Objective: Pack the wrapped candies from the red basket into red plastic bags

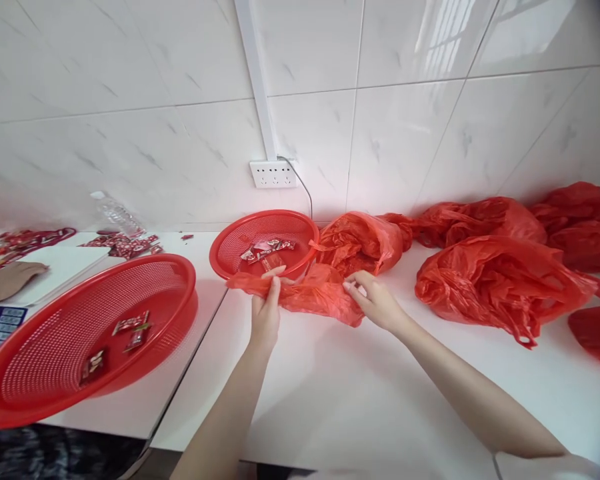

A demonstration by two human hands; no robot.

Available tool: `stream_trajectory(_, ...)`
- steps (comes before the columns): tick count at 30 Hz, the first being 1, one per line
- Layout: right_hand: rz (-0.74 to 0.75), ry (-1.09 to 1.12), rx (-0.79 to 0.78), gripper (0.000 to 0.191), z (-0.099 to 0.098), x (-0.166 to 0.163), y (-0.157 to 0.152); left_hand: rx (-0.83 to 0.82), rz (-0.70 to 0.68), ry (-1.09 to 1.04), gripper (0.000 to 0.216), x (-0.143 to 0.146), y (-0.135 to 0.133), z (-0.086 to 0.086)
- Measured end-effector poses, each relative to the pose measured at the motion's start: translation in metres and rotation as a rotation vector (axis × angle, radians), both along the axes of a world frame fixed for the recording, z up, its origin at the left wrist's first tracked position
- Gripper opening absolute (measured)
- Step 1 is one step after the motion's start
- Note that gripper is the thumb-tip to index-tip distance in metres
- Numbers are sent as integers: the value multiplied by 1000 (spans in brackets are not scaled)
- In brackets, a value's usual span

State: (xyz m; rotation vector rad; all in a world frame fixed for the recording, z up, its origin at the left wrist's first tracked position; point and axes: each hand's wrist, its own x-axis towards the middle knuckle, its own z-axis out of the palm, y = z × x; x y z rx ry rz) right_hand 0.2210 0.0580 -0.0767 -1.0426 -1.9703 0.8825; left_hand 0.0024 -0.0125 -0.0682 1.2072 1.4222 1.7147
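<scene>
1. The red plastic bag (325,297) is stretched between the two hands, just above the white worktop (310,380) and in front of the small red basket (229,245), whose near rim it partly covers; whether it touches that rim I cannot tell

2. The left grip (266,313) grasps one end of the bag, thumb on the near side and fingers behind the film; the right grip (377,303) pinches the other end between thumb and fingertips

3. It should handle as something very light and limp, with no stiffness of its own: it will sag wherever it is not held, and the thin film may slide between the fingers or tear under a hard pull

4. The best hold is probably a gathered fold at each end, pinched with thumb and forefinger, rather than a single layer in the middle

5. In looks it is bright red, thin and partly see-through, creased all along, with a narrow twisted end at the left and a wider, crumpled body at the right

6. Close behind it sits a crumpled red bag (375,233), and small wrapped packets (267,249) lie inside the small red basket
</scene>
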Motion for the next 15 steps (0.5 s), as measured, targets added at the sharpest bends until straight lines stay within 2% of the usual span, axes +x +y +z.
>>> stream_trajectory(2, 42, -77, 129, 29, 13, -2, -8, 28, -64, 118, 40, 3, -6, 5)
stream_trajectory(5, 199, -82, 206, 35, 29, -12, -21, 72, -93, 267, 37, 13, -16, 14)
stream_trajectory(8, 270, -3, 154, 18, 32, -21, -27, 100, -17, 349, 34, 17, -27, 19)
stream_trajectory(12, 123, 270, -90, 24, 25, -20, -22, 44, 182, 291, 35, 4, -40, 18)
stream_trajectory(15, -54, 460, -99, 24, 19, -11, -15, -113, 333, 207, 34, -9, -49, 15)
